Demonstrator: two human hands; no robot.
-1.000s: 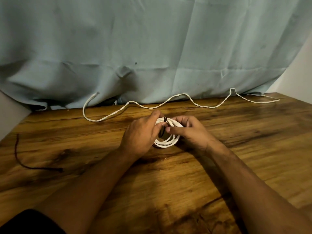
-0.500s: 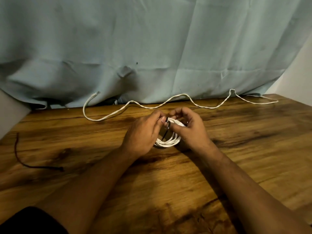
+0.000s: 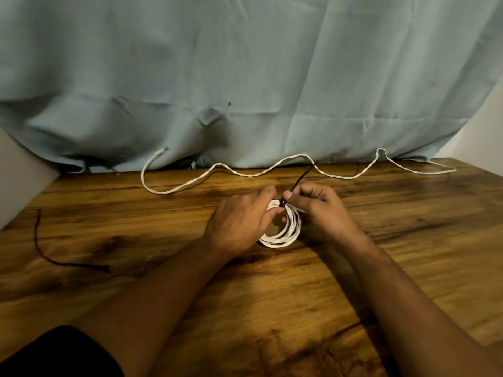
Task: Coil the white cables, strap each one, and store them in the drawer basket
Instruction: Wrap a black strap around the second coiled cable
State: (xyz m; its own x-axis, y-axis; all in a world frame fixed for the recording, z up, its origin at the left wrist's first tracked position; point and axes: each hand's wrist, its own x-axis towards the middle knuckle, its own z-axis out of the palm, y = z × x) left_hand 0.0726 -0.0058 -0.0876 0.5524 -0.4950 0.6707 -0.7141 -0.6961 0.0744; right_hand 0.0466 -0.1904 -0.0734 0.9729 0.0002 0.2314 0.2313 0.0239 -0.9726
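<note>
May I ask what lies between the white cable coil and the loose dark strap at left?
Head view: the left hand holding the white cable coil, then bare wooden tabletop to the dark strap.

Dark-grained wooden table (image 3: 272,308) under dim warm light, wrinkled pale blue cloth (image 3: 245,77) behind, white wall (image 3: 479,126) at right.

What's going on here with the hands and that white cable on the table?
A person is strapping a coiled white cable on the wooden table. The left hand holds the coil while the right hand pinches the tail of a black strap looped around it, angled up and away. A second white cable lies uncoiled along the table's back edge, and a spare dark strap lies at the left. No drawer basket is in view.
</note>
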